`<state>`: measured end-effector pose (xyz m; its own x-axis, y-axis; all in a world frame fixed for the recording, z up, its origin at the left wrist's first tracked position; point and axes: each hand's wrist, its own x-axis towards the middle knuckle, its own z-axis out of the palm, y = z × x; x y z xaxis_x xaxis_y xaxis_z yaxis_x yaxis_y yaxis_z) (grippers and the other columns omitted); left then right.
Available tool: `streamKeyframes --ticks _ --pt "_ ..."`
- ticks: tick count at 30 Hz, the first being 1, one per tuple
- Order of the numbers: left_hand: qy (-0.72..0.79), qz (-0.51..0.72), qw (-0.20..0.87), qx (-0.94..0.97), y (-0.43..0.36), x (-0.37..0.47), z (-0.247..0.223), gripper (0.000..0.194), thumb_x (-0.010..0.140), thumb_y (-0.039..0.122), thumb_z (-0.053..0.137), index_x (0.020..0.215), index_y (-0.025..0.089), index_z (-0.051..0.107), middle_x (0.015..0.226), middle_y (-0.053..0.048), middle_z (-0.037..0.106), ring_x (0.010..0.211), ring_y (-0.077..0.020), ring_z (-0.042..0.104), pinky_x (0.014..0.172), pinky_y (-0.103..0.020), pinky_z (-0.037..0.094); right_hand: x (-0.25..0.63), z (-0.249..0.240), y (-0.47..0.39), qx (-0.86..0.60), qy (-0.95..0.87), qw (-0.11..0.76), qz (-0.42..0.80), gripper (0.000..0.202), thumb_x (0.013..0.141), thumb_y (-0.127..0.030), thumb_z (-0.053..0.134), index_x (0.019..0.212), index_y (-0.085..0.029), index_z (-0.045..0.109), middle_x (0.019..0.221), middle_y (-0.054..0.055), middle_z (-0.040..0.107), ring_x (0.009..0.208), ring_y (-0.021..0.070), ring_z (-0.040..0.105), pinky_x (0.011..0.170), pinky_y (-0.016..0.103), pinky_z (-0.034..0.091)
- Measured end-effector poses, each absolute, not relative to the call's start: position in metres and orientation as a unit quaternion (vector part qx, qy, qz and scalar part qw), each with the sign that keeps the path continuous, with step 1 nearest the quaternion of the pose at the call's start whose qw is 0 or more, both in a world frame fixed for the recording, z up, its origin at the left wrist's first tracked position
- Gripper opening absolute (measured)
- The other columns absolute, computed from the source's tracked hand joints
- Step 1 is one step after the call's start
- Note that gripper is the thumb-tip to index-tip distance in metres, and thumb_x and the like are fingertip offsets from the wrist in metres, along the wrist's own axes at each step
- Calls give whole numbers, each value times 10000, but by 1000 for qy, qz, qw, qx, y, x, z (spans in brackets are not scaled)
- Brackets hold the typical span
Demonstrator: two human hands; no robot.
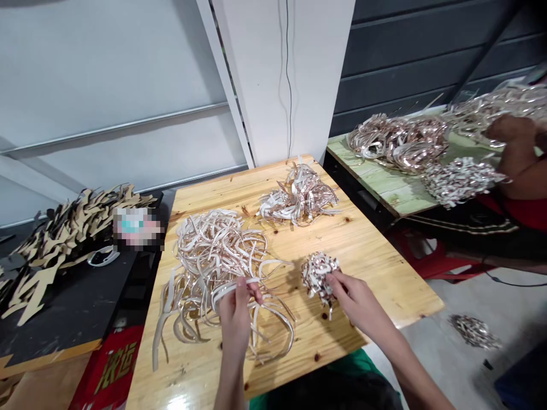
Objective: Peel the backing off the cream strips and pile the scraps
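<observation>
My left hand [236, 310] pinches a pale curved strip at the near edge of a big tangle of white and rose-gold strips [213, 256] on the wooden table [376, 267]. My right hand [352, 296] rests against a small clump of short shiny pieces [318, 273], its fingers closed on the clump's near side. A second, smaller tangle of strips [299, 193] lies farther back on the table, apart from both hands.
A black side table [64, 307] at left carries tan cut-out shapes [64, 233]. A green table [384, 182] at right holds more shiny strip piles, with another person's hand [513, 142] among them. A small pile [474, 330] lies on the floor.
</observation>
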<state>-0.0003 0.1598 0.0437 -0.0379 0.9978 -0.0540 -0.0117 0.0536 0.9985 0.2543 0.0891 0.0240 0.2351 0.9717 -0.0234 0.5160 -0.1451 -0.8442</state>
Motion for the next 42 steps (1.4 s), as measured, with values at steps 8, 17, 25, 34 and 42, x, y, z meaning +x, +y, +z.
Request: streamKeyframes --ticks 8,17,25,34,42 --pt "497 499 587 400 197 -4 42 659 883 765 690 557 216 524 486 26 528 469 -119 487 482 -233 391 264 11 78 -801 -514 231 204 435 1084 -599 472 909 -269 696 832 89 740 571 250 653 552 302 284" --pt "463 400 685 395 178 -8 41 669 862 762 726 558 171 653 462 -13 564 414 -127 495 435 -238 385 299 43 119 -758 -569 260 183 419 1151 -525 337 1136 -251 654 1010 90 764 779 255 751 651 337 497" --pt "457 330 698 442 142 7 19 711 884 833 636 610 177 669 484 -29 603 438 -143 530 480 -251 392 262 30 271 -659 -652 284 243 244 1086 -374 660 1229 -187 724 1232 79 739 1026 235 742 889 414 637" --pt "484 329 675 449 129 -2 12 606 939 798 606 846 202 661 572 26 578 470 -126 470 489 -245 348 304 16 266 -610 -540 486 316 227 1069 -376 692 1072 -150 715 946 16 725 745 155 700 678 308 616" --pt "485 374 481 627 181 66 32 437 1066 541 544 1386 242 547 856 2 642 651 -206 611 685 -347 483 307 22 255 -512 -348 661 423 282 1061 -403 681 914 -168 629 722 -63 555 528 83 524 436 183 393"
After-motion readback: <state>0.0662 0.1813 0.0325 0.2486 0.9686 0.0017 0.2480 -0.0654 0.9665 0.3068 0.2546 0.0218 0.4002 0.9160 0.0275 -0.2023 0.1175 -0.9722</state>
